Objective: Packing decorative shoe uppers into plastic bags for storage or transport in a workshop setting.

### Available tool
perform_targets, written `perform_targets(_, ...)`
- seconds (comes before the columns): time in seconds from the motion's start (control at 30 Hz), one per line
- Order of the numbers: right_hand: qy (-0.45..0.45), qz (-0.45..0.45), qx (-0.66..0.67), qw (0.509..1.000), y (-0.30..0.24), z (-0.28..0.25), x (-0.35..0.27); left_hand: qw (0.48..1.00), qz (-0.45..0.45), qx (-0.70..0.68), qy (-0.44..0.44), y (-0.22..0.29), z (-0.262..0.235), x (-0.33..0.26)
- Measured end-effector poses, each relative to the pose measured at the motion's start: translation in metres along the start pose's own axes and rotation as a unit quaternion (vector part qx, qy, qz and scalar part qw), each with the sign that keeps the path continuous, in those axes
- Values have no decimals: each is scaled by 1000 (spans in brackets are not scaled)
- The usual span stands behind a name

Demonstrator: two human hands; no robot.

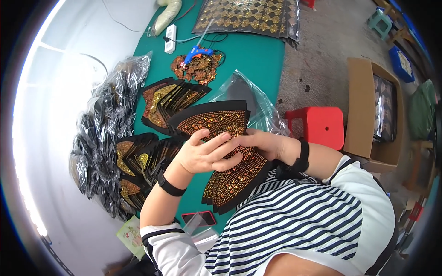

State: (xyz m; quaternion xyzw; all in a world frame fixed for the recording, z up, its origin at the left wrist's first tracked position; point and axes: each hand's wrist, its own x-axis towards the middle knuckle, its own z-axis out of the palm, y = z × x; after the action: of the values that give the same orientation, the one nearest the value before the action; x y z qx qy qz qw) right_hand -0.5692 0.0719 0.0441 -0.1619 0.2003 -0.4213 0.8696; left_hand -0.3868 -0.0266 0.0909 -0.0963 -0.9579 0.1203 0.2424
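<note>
Spanning the middle of the view, a bundle of studded black pieces (pixel 237 179) hangs between both hands over the near end of the green tabletop (pixel 264 57), shaped like an hourglass with fanned, layered edges. The left hand (pixel 207 154) lays its fingers, slightly apart, across the bundle's narrow waist; its thumb is hidden, so whether it grips cannot be told. The right hand (pixel 267 143) clamps the waist from the other side, thumb in front, the other fingers mostly hidden.

Close below, a red-rimmed phone (pixel 208 218) lies partly under clear film, near a pale green packet (pixel 131 237). Left of the hands, fanned stacks (pixel 138 163) of black, gold-sequinned pieces sit tightly against glossy plastic-wrapped bundles (pixel 99 133), which crowd the table's wall side. Just beyond the held bundle, a crinkled transparent bag (pixel 260 108) reaches the right edge; green surface shows between it and the blue glue gun (pixel 198 54), which rests on a heap of glittery cut-outs (pixel 202 71). Farther up, sheets (pixel 244 18) of gold bow shapes overhang that edge.

Off the table, a smooth red stool (pixel 324 129) stands beside a cardboard box (pixel 360 99) holding dark, shiny plastic packs (pixel 385 108). Beyond, a blue bin (pixel 401 64) contains pale items.
</note>
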Motion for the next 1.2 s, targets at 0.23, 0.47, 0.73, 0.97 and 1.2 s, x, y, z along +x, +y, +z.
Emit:
perform_targets(0.23,46,-38,-19,998,2,-8,-19,990,80,104,47,-2,26,12)
perform_targets(0.47,220,-169,65,959,5,-51,-70,940,-334,-41,-49,13,27,-6)
perform_targets(0.73,347,-293,27,891,10,-128,-179,871,-441,-155,-147,138,93,20)
perform_targets(0.97,380,-287,55,878,30,-138,-194,795,-477,-206,-312,128,143,16)
perform_targets(1.2,379,-305,58,872,40,-142,-198,914,-347,-146,-152,3,159,43)
